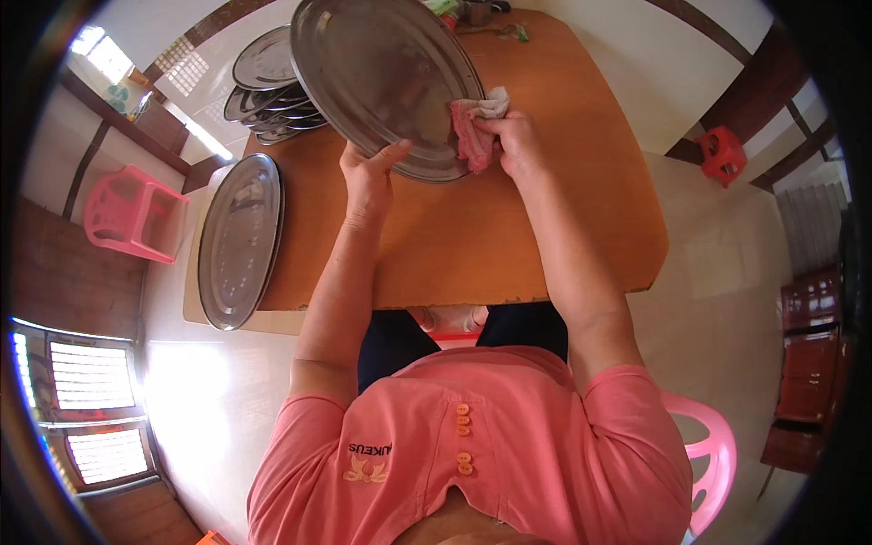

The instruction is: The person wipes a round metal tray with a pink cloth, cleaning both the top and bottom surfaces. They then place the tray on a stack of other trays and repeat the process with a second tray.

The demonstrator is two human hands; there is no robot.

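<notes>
A large oval metal tray (388, 75) is held up, tilted, above the wooden table. My left hand (370, 170) grips its near rim, with the thumb lying over the inner face. In my right hand (516, 139) is a pink and white cloth (475, 129), pressed against the tray's right edge. On the table's left edge lies another oval metal tray (242, 238), partly overhanging, with droplets or spots on its surface. Behind it, at the far left, several oval metal trays (269, 109) sit in an uneven stack, partly hidden by the raised tray.
The wooden table (449, 252) has a chipped near edge. At its far end are a metal cup (475, 11) and a green packet (441, 7). A pink plastic chair (133, 214) stands left, a red stool (722, 155) right. I sit on a pink chair (715, 443).
</notes>
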